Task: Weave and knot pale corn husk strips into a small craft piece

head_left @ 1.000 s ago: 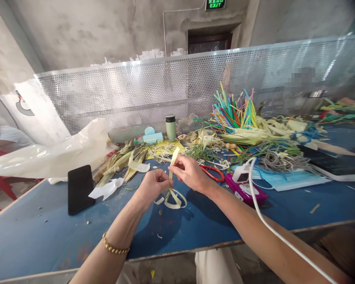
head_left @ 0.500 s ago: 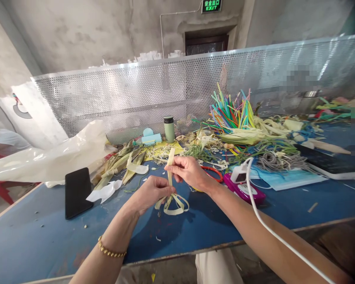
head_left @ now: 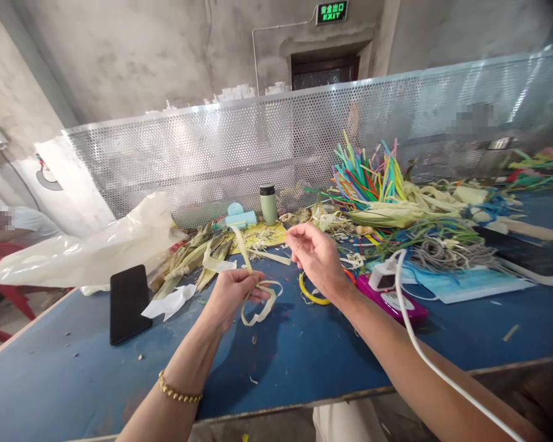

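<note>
Two bare hands are raised over the blue desk [head_left: 332,368], both on the near side of the flask [head_left: 268,207]. The left hand [head_left: 233,294], nearer and a little to the left of the flask, has its fingers closed in a pinch on a pale strip [head_left: 243,248]. One end of the strip stands up towards the area just left of the flask, while curved lengths of it hang below the fingers. A gold bracelet [head_left: 179,393] circles the left wrist. The right hand [head_left: 317,255], nearer and to the right of the flask, is apart from the strip; its fingers are bent with the tips close together, and I cannot tell whether they grip anything thin. Close to that hand, on the flask's right and near side, lie a yellow ring [head_left: 314,299] and a purple box [head_left: 396,299] with a white cable [head_left: 410,334] next to it. Husks [head_left: 184,261] lie left of the flask, and further left and nearer is a phone [head_left: 129,307] with a white scrap [head_left: 168,302] beside it. Coloured stems [head_left: 366,175] bunch to the flask's right, and a perforated screen [head_left: 188,159] stands behind it.
</note>
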{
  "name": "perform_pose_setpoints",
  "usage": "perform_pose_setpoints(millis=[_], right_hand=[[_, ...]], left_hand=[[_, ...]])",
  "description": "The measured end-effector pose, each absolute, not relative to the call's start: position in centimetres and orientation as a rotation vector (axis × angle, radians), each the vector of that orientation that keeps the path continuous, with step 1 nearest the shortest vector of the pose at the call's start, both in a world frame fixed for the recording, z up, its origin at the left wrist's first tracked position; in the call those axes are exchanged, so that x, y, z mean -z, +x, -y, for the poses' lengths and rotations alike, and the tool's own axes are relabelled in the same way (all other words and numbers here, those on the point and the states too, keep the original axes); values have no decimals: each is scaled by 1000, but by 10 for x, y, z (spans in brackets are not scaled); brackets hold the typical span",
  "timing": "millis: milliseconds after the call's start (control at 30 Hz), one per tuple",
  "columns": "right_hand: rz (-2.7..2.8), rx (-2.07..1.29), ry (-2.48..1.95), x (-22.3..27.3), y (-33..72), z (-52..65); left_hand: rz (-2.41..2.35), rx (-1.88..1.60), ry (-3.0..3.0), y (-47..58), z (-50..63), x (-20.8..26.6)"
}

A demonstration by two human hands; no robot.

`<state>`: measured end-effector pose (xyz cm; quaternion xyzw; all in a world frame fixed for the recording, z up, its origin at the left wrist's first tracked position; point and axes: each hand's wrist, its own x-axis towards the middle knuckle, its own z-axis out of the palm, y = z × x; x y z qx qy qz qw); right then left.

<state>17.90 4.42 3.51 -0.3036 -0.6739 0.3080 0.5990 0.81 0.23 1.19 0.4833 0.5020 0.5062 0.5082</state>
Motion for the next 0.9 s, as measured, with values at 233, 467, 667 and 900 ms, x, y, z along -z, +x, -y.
perform_pose_setpoints(millis=[233,467,667,900], right_hand=[[2151,-536,-810,-11,160,-32],[2157,-621,-973,7,138,-27],[1740,-1580,-809,9,140,-28],[1402,-1958,-653,9,147,-30]], left_hand=[[-1103,-1359,1035,-4,-7,-12],[-983,-1472,916,5,-4,-12],[-980,-1544,881,6,-4,-15],[-1017,-1497,1013,4,-1,-15]])
